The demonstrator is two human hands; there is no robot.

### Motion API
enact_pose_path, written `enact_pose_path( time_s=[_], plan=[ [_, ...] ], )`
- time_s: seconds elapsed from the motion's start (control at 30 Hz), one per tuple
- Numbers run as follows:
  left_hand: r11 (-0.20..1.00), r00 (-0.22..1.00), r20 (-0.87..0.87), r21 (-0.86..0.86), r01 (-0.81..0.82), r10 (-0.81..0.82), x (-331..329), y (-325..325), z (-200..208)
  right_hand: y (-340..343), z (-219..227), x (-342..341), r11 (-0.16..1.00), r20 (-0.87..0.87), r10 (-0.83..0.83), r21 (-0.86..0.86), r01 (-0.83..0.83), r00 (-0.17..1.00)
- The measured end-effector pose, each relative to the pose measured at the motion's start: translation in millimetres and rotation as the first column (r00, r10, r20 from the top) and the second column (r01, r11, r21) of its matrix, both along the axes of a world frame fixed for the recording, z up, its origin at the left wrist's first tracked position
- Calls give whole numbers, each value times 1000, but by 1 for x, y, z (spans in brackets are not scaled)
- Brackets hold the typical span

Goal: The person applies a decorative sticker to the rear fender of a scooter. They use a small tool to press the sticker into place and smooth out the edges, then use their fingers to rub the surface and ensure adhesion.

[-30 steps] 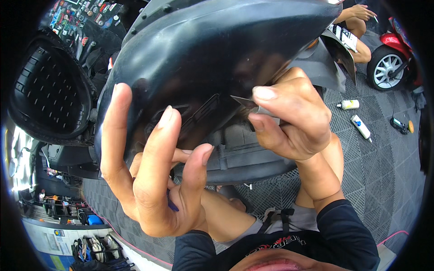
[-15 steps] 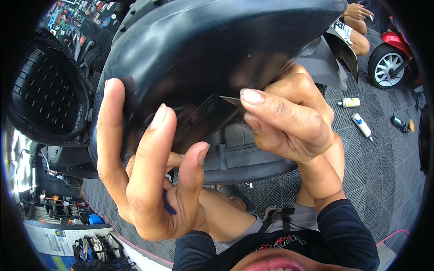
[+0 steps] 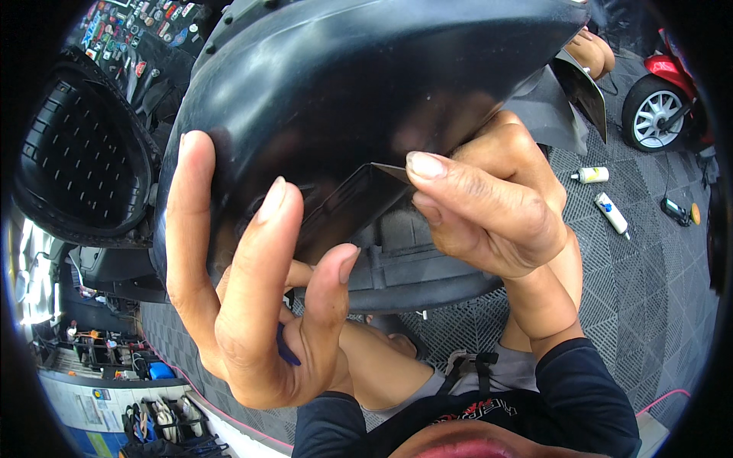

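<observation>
A large, curved, glossy black panel (image 3: 343, 84) lies across my lap, its ribbed lower edge toward me. My right hand (image 3: 492, 202) pinches a thin, dark, pointed blade (image 3: 391, 172) between thumb and fingers. The blade's tip meets the corner of a long narrow recess (image 3: 336, 195) in the panel. My left hand (image 3: 252, 305) is at the panel's left part, its index and middle fingers raised and its thumb apart. Its other fingers curl near a dark blue object (image 3: 287, 347) in the palm, mostly hidden by the hand.
A black perforated shell (image 3: 84, 153) stands at the left. White tubes (image 3: 611, 215) and a small bottle (image 3: 592, 175) lie on the grey tiled floor (image 3: 641, 290). A red vehicle's wheel (image 3: 655, 113) is at the far right, near another person's bent leg (image 3: 592, 55).
Both hands have shifted very slightly, the left a little to the right. The blade's tip now meets the recess corner. The other person's hand at the upper right has mostly left view.
</observation>
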State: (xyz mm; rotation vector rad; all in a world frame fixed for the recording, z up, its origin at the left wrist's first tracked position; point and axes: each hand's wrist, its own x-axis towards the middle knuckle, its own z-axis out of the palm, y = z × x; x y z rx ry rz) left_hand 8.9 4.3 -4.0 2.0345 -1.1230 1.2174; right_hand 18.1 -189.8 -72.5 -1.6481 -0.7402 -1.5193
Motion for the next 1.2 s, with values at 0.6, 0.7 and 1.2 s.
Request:
enact_pose_path(
  time_s=[0.6, 0.7, 1.2],
  plan=[
    [1000, 1000, -4, 25, 1, -1, 0, 1, 0, 2, -1, 3, 1000, 30, -10, 17, 9, 999],
    [1000, 1000, -7, 30, -1, 1, 0, 2, 0, 2, 0, 1, 1000, 12, -5, 10, 5, 1000],
    [999, 1000, -8, 47, -5, 5, -1, 4, 1, 1, -2, 7, 1000, 76, 21, -8, -21, 997]
  ],
)
